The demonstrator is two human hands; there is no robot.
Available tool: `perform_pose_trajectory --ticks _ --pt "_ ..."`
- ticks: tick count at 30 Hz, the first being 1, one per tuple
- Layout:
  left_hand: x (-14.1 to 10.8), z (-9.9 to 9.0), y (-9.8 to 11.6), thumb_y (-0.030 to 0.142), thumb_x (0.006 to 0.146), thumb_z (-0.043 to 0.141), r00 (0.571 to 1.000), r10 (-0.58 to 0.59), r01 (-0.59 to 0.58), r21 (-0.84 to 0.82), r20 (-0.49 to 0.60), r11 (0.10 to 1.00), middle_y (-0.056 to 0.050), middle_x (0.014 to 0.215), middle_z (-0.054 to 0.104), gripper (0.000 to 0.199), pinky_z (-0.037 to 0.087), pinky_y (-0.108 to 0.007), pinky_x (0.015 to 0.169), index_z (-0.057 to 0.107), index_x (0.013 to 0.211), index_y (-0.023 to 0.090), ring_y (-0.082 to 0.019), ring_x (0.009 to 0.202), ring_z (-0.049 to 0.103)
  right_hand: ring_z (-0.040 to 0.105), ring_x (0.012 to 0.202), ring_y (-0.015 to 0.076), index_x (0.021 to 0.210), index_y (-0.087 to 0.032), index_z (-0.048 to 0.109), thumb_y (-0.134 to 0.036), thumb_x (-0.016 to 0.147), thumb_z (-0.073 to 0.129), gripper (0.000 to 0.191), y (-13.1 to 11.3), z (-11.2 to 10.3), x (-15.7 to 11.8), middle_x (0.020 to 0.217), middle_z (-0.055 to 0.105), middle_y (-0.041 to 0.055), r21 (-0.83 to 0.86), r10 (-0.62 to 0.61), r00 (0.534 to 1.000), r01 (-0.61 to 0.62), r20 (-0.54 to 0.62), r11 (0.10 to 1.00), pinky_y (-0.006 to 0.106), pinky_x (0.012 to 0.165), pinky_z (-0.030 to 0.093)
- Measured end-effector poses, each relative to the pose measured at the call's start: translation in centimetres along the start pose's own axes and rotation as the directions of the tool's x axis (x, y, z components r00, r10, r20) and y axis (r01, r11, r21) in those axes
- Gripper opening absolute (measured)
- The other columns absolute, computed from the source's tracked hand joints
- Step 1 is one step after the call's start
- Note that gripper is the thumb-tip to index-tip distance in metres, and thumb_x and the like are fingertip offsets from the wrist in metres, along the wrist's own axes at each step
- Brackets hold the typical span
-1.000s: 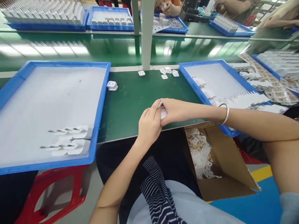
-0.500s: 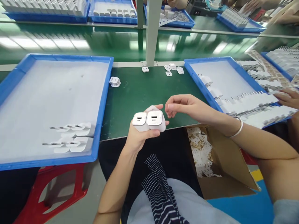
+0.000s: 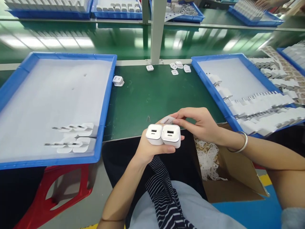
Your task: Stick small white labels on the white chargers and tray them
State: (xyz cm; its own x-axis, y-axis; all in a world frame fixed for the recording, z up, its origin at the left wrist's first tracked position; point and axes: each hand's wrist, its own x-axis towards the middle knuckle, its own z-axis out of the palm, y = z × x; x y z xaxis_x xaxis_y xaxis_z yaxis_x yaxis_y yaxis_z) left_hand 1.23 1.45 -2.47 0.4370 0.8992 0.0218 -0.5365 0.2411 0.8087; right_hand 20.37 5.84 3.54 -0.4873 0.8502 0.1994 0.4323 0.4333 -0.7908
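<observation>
My left hand point(image 3: 145, 151) is closed around two white USB charger plugs, a left charger point(image 3: 154, 133) and a right charger point(image 3: 171, 135), side by side with their port faces toward me. Just behind them, a small white plate point(image 3: 167, 120) with faint print rests against my left fingers. Thumb and fingers of my right hand point(image 3: 200, 122) pinch its right end. Small white face plates lie on the green bench: a stack point(image 3: 118, 80) beside the left tray, a single plate point(image 3: 150, 68) near the post, and a loose group point(image 3: 179, 65) farther right.
The left blue tray point(image 3: 113, 82) holds several chargers point(image 3: 83, 144) with pins. Rows of chargers point(image 3: 267, 101) lie in the right blue tray point(image 3: 209, 86). A metal post point(image 3: 157, 35) rises at the back. Below the bench edge, an open cardboard box point(image 3: 234, 165) contains scrap sheets.
My right hand has moved down and closed on the small plate behind the chargers. My left hand, with both chargers, sits slightly lower and farther right in view.
</observation>
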Motion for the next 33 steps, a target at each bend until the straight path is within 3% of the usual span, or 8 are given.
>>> perform_pose_trajectory --ticks 2,9,12,15,18,21,27,33 --pt "-0.1 0.2 0.0 0.034 0.061 0.094 1.000 0.003 -0.002 0.028 -0.007 1.000 -0.013 0.136 0.066 0.060 0.067 -0.043 0.087 0.072 0.115 0.021 -0.034 0.102 0.076 0.065 0.070 0.0182 0.079 -0.024 0.068 -0.029 0.095 0.060 0.019 -0.1 -0.2 -0.3 0.081 0.075 0.0039 -0.059 -0.033 0.999 0.031 -0.034 0.998 0.033 0.067 0.049" --pt "0.0 0.4 -0.6 0.029 0.064 0.093 0.997 0.064 -0.062 0.046 -0.053 0.997 -0.008 0.105 0.079 0.062 0.067 -0.043 0.087 0.069 0.121 0.023 -0.031 0.099 0.077 0.061 0.066 0.0196 0.078 -0.028 0.065 -0.027 0.093 0.061 0.016 -0.8 -1.0 -0.5 0.075 0.069 0.0029 -0.094 -0.060 0.994 0.052 -0.088 0.994 0.036 0.064 0.046" --pt "0.2 0.6 -0.4 0.026 0.065 0.092 0.970 0.188 -0.154 0.210 -0.153 0.966 -0.008 0.118 0.076 0.054 0.065 -0.041 0.089 0.072 0.115 0.023 -0.028 0.103 0.075 0.061 0.068 0.0198 0.078 -0.029 0.066 -0.025 0.093 0.062 0.016 -1.2 -1.6 -0.9 0.077 0.070 0.0025 -0.121 -0.068 0.989 0.052 -0.131 0.991 0.036 0.064 0.048" --pt "0.5 0.9 -0.2 0.018 0.067 0.090 0.902 0.406 -0.284 0.505 -0.148 0.815 -0.009 0.124 0.073 0.041 0.060 -0.041 0.099 0.076 0.105 0.020 -0.026 0.112 0.071 0.063 0.070 0.0188 0.081 -0.028 0.069 -0.022 0.091 0.067 0.012 -1.6 -1.9 -1.8 0.079 0.071 0.0020 -0.116 -0.088 0.963 0.060 -0.253 0.991 0.035 0.064 0.049" --pt "0.6 1.0 -0.4 0.013 0.068 0.089 0.807 0.582 -0.371 0.681 -0.100 0.631 -0.009 0.122 0.073 0.043 0.058 -0.040 0.102 0.075 0.108 0.021 -0.023 0.114 0.069 0.062 0.065 0.0134 0.085 -0.023 0.071 -0.014 0.091 0.067 0.012 -1.8 -0.9 -3.0 0.077 0.070 0.0005 0.073 -0.050 0.957 0.073 -0.287 0.995 0.028 0.057 0.048" --pt "0.6 1.0 -1.0 0.011 0.072 0.085 0.752 0.654 -0.394 0.737 -0.084 0.549 -0.008 0.124 0.072 0.044 0.059 -0.036 0.098 0.073 0.113 0.021 -0.021 0.114 0.069 0.059 0.062 0.0099 0.086 -0.021 0.071 -0.012 0.094 0.064 0.014 -1.4 1.6 -4.2 0.074 0.068 -0.0006 0.336 0.067 0.963 0.026 -0.263 0.941 0.023 0.052 0.046" --pt "0.5 0.9 -1.5 0.007 0.077 0.077 0.735 0.676 -0.362 0.807 -0.062 0.467 -0.008 0.125 0.072 0.039 0.060 -0.036 0.096 0.072 0.114 0.021 -0.021 0.115 0.069 0.055 0.065 0.0084 0.084 -0.020 0.070 -0.014 0.097 0.061 0.017 -0.4 6.1 -5.9 0.072 0.062 -0.0014 0.653 0.254 0.909 0.026 -0.331 0.757 0.022 0.057 0.046" --pt "0.6 0.9 -1.6 0.003 0.076 0.077 0.736 0.677 -0.373 0.827 -0.013 0.421 -0.009 0.124 0.072 0.041 0.058 -0.033 0.100 0.072 0.114 0.018 -0.019 0.115 0.069 0.055 0.064 0.0073 0.083 -0.021 0.071 -0.018 0.097 0.063 0.016 -0.3 6.3 -6.0 0.070 0.062 -0.0023 0.718 0.315 0.888 0.024 -0.334 0.696 0.020 0.057 0.046"
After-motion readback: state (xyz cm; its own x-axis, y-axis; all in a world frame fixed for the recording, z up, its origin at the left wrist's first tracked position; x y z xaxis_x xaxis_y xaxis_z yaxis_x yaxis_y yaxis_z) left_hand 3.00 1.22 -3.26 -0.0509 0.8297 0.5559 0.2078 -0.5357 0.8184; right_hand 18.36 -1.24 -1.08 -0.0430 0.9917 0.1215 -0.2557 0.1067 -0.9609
